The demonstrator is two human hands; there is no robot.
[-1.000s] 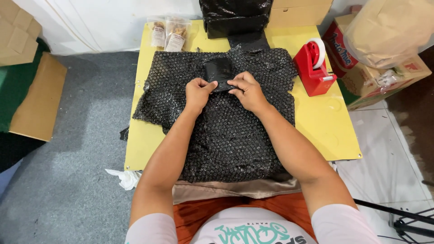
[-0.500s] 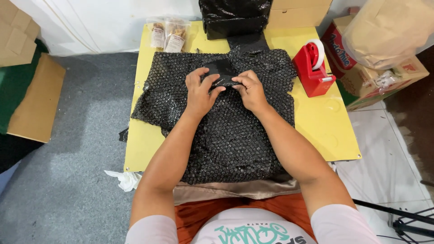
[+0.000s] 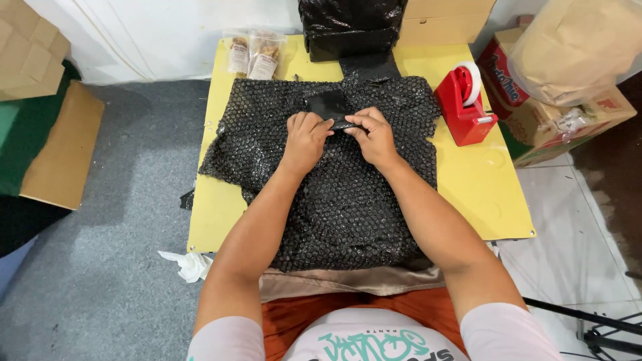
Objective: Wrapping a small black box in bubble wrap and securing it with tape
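Note:
A sheet of black bubble wrap (image 3: 341, 194) lies spread over a yellow table (image 3: 481, 187). A small flat black item (image 3: 326, 105) rests on the wrap near its far edge. My left hand (image 3: 304, 137) and my right hand (image 3: 373, 134) sit side by side on the wrap just below that item. The fingertips of both hands pinch its near edge together with a fold of the wrap. My forearms hide the middle of the sheet.
A red tape dispenser (image 3: 463, 103) stands right of the wrap. A black plastic bag (image 3: 348, 27) and two clear snack packets (image 3: 253, 53) sit at the table's far edge. Cardboard boxes (image 3: 555, 100) and a paper bag stand on the right, flat cardboard (image 3: 63, 154) on the left floor.
Both hands drew closer together and slid slightly toward me, folding the black item's near edge with the wrap. The view shifted a little.

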